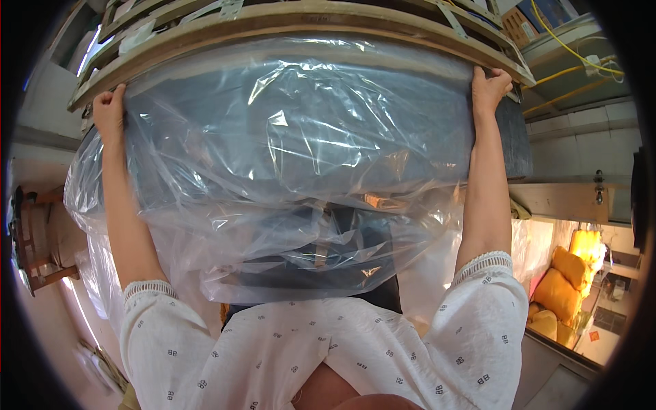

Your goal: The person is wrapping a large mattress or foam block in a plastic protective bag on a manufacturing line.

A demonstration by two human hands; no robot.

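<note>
A large clear plastic sheet is spread over a big grey padded piece and hangs in folds down toward my body. My left hand pinches the sheet at the far left, just below a wooden slatted frame. At the far right my right hand grips the sheet's other side, its fingers curled close under the frame's rail. Both arms are stretched out and wide apart. The padded piece shows bare at its right end, beyond my right arm.
The wooden frame spans the far side above the sheet. Yellow cables run at the upper right, near a white plug. At the right, orange-yellow cushions are piled up. A brown wooden rack stands at the left.
</note>
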